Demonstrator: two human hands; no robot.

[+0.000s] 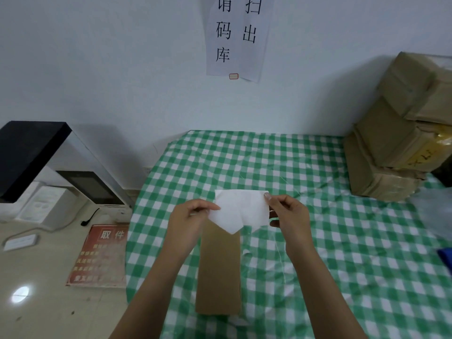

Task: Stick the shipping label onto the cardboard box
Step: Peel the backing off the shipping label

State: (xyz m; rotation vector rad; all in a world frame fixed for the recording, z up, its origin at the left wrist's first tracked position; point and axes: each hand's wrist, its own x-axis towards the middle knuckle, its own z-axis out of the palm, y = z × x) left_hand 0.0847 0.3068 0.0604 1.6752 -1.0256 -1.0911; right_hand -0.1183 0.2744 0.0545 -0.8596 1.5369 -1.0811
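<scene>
Held above the far end of the long, flat brown cardboard box, the thin white paper shipping label, pinched at its edges by left hand and right hand, looks light, floppy and crease-prone.

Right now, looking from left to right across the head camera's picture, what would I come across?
Black scanner stand → red notice → left hand → white label → right hand → stack of cardboard boxes.
</scene>
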